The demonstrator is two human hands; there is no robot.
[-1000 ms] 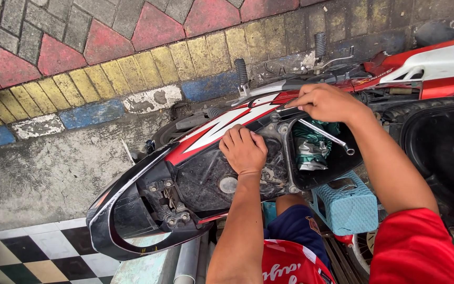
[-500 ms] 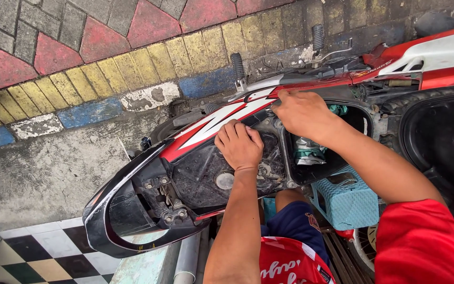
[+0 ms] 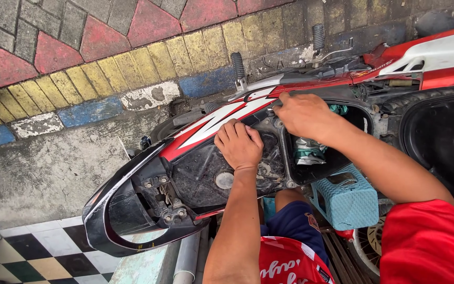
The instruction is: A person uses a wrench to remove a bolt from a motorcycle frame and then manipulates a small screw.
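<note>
While the left hand (image 3: pixel 239 144) lies palm down with fingers curled on the dirty inner face of the black motorbike panel (image 3: pixel 195 173), the right hand (image 3: pixel 303 113) pinches that panel's red and white upper edge, fingers closed on it. Just beside the right wrist sits a teal engine part (image 3: pixel 308 150). Below the forearm stands a teal box (image 3: pixel 347 200); painted paving (image 3: pixel 106 68) lies beyond.

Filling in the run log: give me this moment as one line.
left hand: flat on scooter tail panel | right hand: gripping panel's upper edge | teal box below | view: head
</note>
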